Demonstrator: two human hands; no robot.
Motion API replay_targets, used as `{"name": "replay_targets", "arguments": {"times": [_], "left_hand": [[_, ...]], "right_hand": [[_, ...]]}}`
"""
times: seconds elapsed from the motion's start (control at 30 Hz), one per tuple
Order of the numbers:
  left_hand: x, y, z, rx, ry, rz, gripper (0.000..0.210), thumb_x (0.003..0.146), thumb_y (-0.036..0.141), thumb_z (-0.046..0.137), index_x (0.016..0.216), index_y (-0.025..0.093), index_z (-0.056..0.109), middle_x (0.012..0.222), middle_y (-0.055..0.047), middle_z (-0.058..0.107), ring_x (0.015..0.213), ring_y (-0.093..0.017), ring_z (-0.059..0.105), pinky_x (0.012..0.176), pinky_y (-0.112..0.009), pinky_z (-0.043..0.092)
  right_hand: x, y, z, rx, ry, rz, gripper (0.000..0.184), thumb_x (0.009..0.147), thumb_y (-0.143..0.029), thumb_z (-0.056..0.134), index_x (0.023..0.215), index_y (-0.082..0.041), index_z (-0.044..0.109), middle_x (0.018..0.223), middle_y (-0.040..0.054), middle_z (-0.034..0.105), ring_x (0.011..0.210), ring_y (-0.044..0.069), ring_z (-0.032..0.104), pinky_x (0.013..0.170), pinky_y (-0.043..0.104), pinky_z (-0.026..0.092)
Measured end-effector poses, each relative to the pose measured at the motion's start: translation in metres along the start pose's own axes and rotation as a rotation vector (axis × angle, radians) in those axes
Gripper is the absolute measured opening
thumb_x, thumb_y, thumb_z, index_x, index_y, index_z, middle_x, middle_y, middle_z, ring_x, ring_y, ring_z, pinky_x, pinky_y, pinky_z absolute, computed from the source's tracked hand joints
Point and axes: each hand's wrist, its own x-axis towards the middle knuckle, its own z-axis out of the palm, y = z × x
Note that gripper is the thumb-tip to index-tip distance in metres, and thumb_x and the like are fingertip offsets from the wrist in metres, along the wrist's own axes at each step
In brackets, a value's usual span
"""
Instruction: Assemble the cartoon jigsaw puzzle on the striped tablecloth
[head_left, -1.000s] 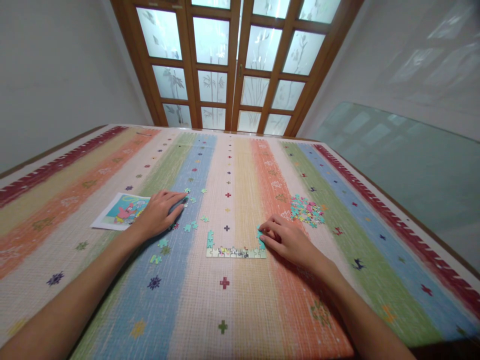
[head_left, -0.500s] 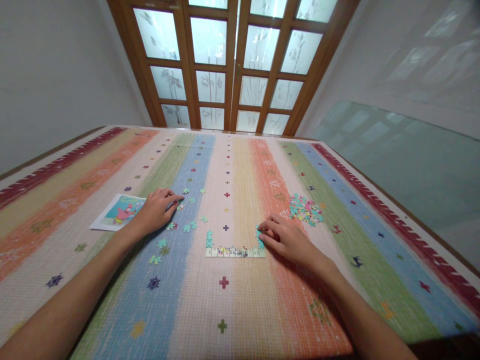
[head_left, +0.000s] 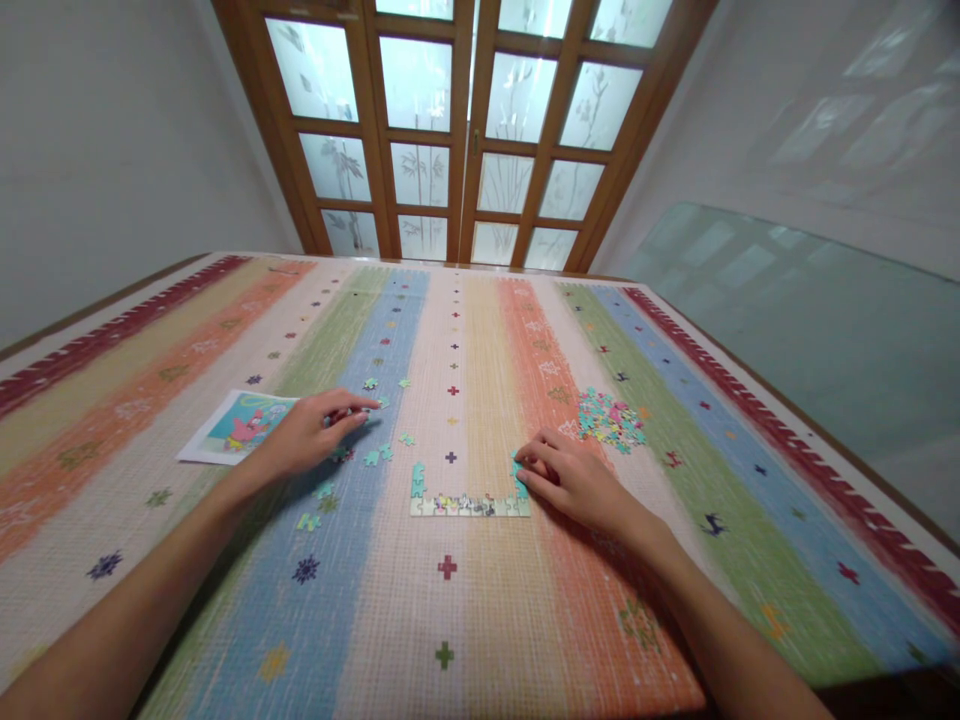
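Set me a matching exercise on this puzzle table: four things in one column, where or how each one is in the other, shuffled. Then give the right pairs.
Things
1. Picture sheet
2. Heap of pieces
3. Joined pieces
4. Left hand

Place or state
A. In a U shape, open on the far side
B. With its index finger stretched out
C. On the left, partly hidden from view
D. Off to the right, farther out than the right hand

Right pairs
1-C, 2-D, 3-A, 4-B
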Motion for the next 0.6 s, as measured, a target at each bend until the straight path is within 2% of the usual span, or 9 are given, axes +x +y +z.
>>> {"name": "replay_targets", "arguments": {"times": [0.1, 0.2, 0.3, 0.43, 0.6], "left_hand": [[-0.001, 0.024, 0.011, -0.096, -0.113, 0.071, 0.031, 0.096, 0.042, 0.051, 0.104, 0.027, 0.076, 0.096, -0.006, 0.077, 0.08, -0.021, 0.067, 0.076, -0.038, 0.053], [-0.002, 0.043, 0.021, -0.163, -0.158, 0.041, 0.026, 0.094, 0.042, 0.055, 0.097, 0.026, 0.075, 0.093, -0.004, 0.078, 0.082, -0.022, 0.068, 0.074, -0.037, 0.052], [-0.003, 0.054, 0.03, -0.21, -0.136, 0.012, 0.024, 0.093, 0.042, 0.057, 0.091, 0.025, 0.073, 0.084, -0.003, 0.077, 0.076, -0.021, 0.067, 0.071, -0.036, 0.051], [-0.003, 0.056, 0.041, -0.228, -0.087, -0.029, 0.025, 0.093, 0.041, 0.054, 0.087, 0.024, 0.072, 0.075, -0.002, 0.074, 0.066, -0.019, 0.061, 0.066, -0.035, 0.05], [-0.004, 0.053, 0.052, -0.188, -0.046, -0.009, 0.024, 0.093, 0.041, 0.056, 0.085, 0.024, 0.071, 0.079, -0.003, 0.074, 0.068, -0.02, 0.06, 0.069, -0.038, 0.051]], "right_hand": [[0.0, 0.0, -0.001, 0.002, -0.009, 0.0, 0.01, 0.099, -0.024, 0.058, 0.101, -0.023, 0.067, 0.099, 0.007, 0.067, 0.085, 0.02, 0.064, 0.078, 0.034, 0.05], [0.0, 0.0, -0.001, 0.001, -0.017, -0.005, 0.01, 0.1, -0.024, 0.057, 0.102, -0.022, 0.067, 0.1, 0.0073, 0.067, 0.085, 0.02, 0.064, 0.079, 0.035, 0.05], [0.001, 0.001, -0.002, 0.009, -0.028, 0.003, 0.01, 0.1, -0.024, 0.057, 0.103, -0.022, 0.066, 0.099, 0.0068, 0.066, 0.084, 0.02, 0.064, 0.079, 0.035, 0.05], [0.0, 0.001, -0.001, 0.012, -0.029, 0.005, 0.01, 0.099, -0.024, 0.058, 0.102, -0.023, 0.067, 0.1, 0.0068, 0.066, 0.084, 0.02, 0.064, 0.078, 0.035, 0.05], [0.0, 0.0, 0.0, 0.004, -0.004, -0.005, 0.01, 0.098, -0.023, 0.058, 0.101, -0.023, 0.068, 0.099, 0.0064, 0.066, 0.084, 0.02, 0.064, 0.077, 0.035, 0.051]]}}
